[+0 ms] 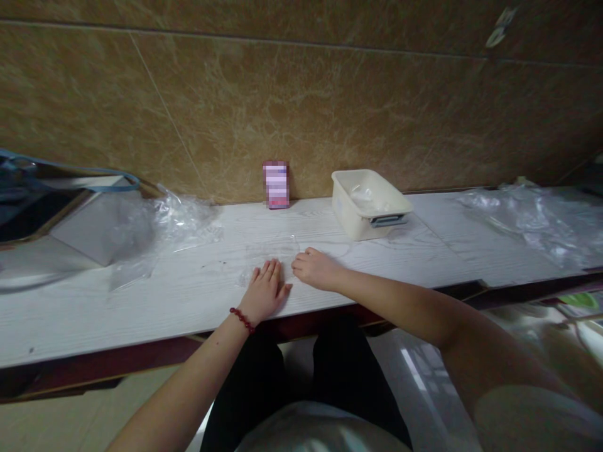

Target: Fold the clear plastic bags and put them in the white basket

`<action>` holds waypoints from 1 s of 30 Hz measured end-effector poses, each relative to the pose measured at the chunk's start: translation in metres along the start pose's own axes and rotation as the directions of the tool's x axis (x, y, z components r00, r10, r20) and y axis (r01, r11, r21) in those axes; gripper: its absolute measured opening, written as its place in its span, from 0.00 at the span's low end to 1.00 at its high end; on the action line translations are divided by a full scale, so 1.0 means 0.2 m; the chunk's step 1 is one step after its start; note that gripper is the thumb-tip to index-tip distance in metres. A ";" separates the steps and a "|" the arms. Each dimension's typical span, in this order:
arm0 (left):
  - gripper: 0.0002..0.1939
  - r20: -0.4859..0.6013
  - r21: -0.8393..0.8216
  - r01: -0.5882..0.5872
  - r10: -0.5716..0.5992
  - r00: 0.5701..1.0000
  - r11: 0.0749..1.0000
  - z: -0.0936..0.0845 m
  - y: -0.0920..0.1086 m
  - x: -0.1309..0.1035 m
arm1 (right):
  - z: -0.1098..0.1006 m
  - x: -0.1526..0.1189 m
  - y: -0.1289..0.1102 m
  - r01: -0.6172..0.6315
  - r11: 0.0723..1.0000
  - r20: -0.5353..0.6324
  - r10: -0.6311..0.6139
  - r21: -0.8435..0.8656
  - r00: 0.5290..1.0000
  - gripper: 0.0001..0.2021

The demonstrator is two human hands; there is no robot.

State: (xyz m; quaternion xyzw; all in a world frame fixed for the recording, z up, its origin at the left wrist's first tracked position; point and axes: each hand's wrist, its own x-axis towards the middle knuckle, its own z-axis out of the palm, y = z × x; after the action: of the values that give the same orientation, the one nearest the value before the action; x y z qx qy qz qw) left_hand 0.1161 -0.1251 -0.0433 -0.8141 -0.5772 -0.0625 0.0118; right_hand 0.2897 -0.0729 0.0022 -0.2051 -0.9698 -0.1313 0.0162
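A clear plastic bag [268,247] lies flat on the white wood-grain table in front of me. My left hand [266,290], a red bead bracelet above its wrist, rests flat over the bag's near part with the fingers stretched out. At the bag's right side is my right hand [315,269], its fingers curled and pressed together near the bag's edge. Whatever is between those fingers is too small or hidden to make out.
Behind and right stands a cream plastic bin [351,216] with clear plastic inside. A phone [276,185] leans against the tiled wall. Crumpled clear bags [181,216] lie at left beside a white box [89,229]; more clear plastic [537,216] spreads at right.
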 end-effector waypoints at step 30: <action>0.17 0.406 -0.866 0.434 0.158 0.900 -0.249 -0.55 -0.27 0.22 | 0.02 0.10 0.16 -0.030 -0.512 0.347 0.536 0.859 0.770 0.17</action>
State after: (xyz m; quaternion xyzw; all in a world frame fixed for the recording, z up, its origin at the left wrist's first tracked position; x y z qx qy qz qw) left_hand 0.0698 -0.0768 0.0688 -0.4273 -0.3861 -0.3346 -0.7459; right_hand 0.2842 -0.0363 0.0071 -0.3552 -0.4976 0.7023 0.3647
